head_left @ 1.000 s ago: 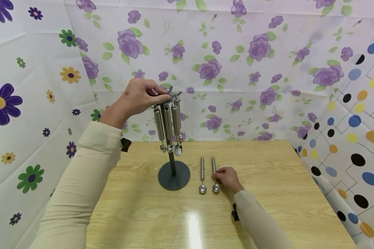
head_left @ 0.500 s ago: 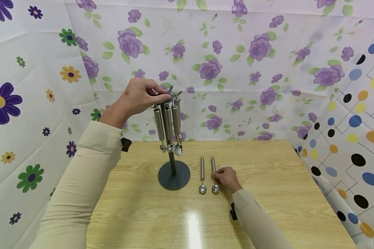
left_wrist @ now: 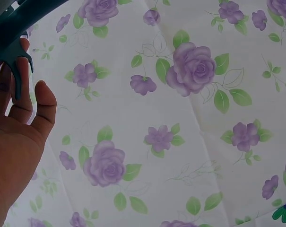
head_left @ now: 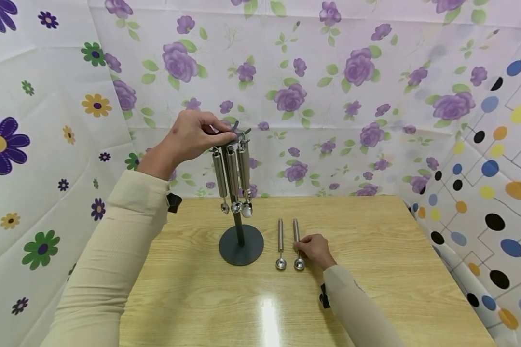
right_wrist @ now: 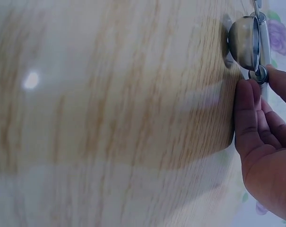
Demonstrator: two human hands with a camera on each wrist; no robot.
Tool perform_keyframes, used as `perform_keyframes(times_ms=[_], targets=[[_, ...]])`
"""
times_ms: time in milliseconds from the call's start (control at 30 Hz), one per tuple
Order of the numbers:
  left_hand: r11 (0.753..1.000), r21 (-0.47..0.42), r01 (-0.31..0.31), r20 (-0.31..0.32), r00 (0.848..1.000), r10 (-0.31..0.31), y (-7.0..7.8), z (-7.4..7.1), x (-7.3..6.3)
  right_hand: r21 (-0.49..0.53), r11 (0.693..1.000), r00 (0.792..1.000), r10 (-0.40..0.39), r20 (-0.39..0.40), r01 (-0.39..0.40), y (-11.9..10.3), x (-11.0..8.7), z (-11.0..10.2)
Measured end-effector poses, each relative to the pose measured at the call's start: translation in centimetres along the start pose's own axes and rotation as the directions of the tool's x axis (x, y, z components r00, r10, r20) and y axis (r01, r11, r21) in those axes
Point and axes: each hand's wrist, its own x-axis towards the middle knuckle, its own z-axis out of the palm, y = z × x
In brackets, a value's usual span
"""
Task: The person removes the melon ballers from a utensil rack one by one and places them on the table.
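My left hand [head_left: 193,135] grips the top of a dark metal utensil stand [head_left: 252,248], thumb and fingers at its curved hooks. In the left wrist view, fingers lie around a hook arm [left_wrist: 15,56]. Several steel tools with thick cylindrical handles [head_left: 232,173] hang from the stand, heads down. To its right, two steel scoops with round bowls lie side by side on the table. The right-hand scoop [head_left: 299,264] is pinched low on its handle by my right hand [head_left: 317,249]. The right wrist view shows its rounded bowl [right_wrist: 244,42] close over the wood. The other scoop [head_left: 280,263] lies untouched.
The light wooden table [head_left: 373,231] has a glare spot near its front. A purple-rose cloth [head_left: 317,72] hangs behind it. Further patterned cloths close off the left and right sides. Black wrist devices sit at both sleeves.
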Motion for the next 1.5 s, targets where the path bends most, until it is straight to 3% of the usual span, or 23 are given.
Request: perform_keyframes(times_ms=[267, 467, 600, 900, 1067, 1500], targets=[[1.0, -0.012, 0.005, 0.008, 1.0, -0.005, -0.1, 0.2, 0.0, -0.009, 1.0, 1.0, -0.007, -0.002, 0.007, -0.5, -0.9, -0.9], [1.0, -0.003, 0.002, 0.011, 1.0, -0.002, -0.1, 0.1, -0.1, -0.03, 0.993, 0.993, -0.117, 0.001, 0.117, -1.7, -0.9, -3.1], [1.0, 0.022, -0.022, 0.011, 1.0, 0.022, -0.2, 0.0, -0.1, 0.015, 0.975, 0.974, -0.224, 0.022, 0.224, -3.6, -0.8, -4.5], [0.995, 0.085, -0.049, 0.035, 0.998, 0.047, 0.2, -0.3, 0.3, 0.084, 0.913, 0.914, -0.403, 0.047, 0.399, -10.1, -1.9, -6.9], [0.994, 0.098, -0.052, 0.034, 0.998, 0.049, 0.5, -0.3, 0.4, 0.088, 0.898, 0.898, -0.436, 0.056, 0.431, -12.8, -2.4, -7.4], [0.996, 0.071, -0.046, 0.008, 0.999, 0.046, 0.6, -0.1, 0.1, 0.133, 0.858, 0.853, -0.51, 0.106, 0.497, -17.3, -3.1, -7.7]])
